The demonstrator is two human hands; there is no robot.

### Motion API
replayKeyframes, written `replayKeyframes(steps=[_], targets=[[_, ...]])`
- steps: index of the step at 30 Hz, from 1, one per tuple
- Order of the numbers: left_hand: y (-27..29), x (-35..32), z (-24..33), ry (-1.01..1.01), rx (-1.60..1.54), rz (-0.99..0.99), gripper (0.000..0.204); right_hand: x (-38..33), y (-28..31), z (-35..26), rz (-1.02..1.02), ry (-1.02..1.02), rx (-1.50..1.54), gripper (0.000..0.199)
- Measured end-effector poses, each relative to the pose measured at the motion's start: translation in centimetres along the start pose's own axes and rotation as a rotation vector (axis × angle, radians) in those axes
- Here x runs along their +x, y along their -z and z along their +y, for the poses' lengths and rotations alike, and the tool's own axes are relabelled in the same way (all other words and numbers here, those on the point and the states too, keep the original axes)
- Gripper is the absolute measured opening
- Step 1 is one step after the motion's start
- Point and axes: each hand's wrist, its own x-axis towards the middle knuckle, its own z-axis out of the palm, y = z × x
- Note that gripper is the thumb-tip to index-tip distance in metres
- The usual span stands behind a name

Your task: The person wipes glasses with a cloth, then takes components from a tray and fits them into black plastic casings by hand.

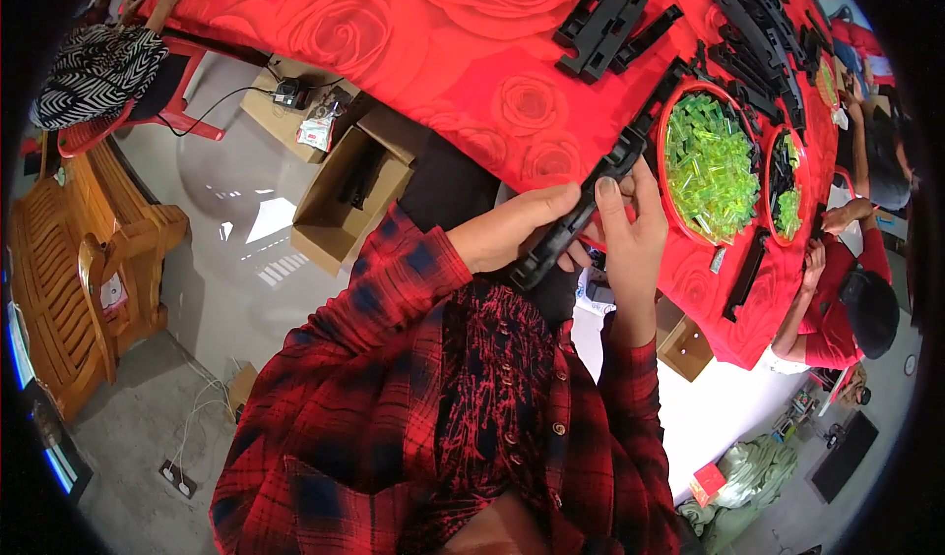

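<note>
Both my hands hold a long, narrow black plastic strip [563, 232] slantwise, above my lap at the table's edge. My left hand [517, 225] grips its lower part, thumb along the top. Farther up, my right hand [632, 235] pinches it between thumb and fingers, the thumb pressing on its upper face. Whether a small piece sits under that thumb is hidden. Just right of the strip's far end stands a red-rimmed basket [667, 196] full of translucent yellow-green pieces [711, 166]. Beside it, a smaller red basket [805, 186] contains black parts and some green pieces.
Black strips are piled [753, 33] at the far right; several black blocks [600, 26] lie on the red rose-patterned tablecloth [423, 43]. Another black strip [748, 275] rests near the right edge. An open cardboard box [330, 235] stands at left. Co-workers [837, 304] sit across and far left.
</note>
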Motion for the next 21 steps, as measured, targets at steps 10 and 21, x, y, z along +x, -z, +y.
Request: replayKeyframes(steps=[10,21], targets=[[2.1,1.6,-1.2,0.035,-0.251,-0.01,0.048,-0.7,0.1,1.2,0.092,-0.038,-0.006,0.039],[3.0,1.9,-1.7,0.022,-0.427,0.031,0.045,-2.1,-0.1,-0.4,0.039,0.376,-0.504,0.024]])
